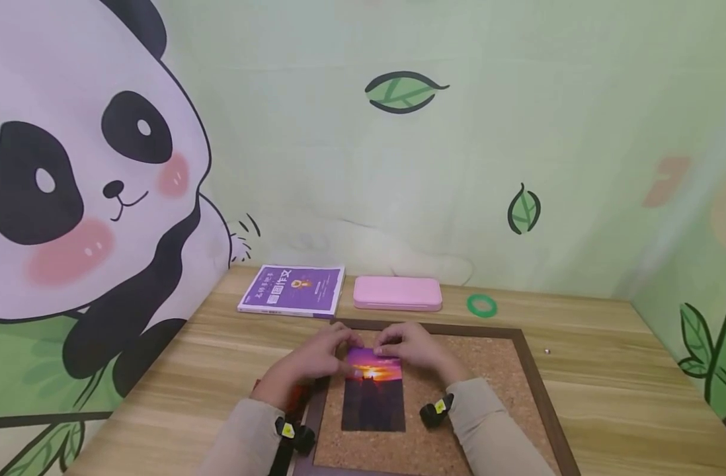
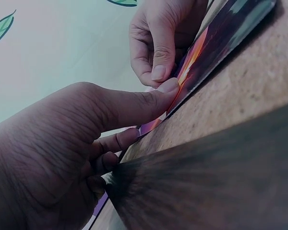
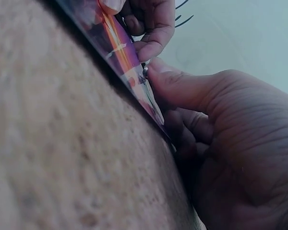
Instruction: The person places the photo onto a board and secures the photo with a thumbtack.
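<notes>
A glossy sunset photo lies on a cork board with a dark brown frame. My left hand rests at the photo's upper left; in the left wrist view its thumb presses the printed face. At the photo's top edge, my right hand pinches a small shiny pin, seen by the thumb tip in the right wrist view. The pin's point is hidden. The two hands are close together, with the photo's dark lower half uncovered.
Behind the board lie a purple book, a pink pencil case and a green tape roll. A tiny shiny object sits on the wooden table right of the board. Something red and black is partly hidden under the left forearm.
</notes>
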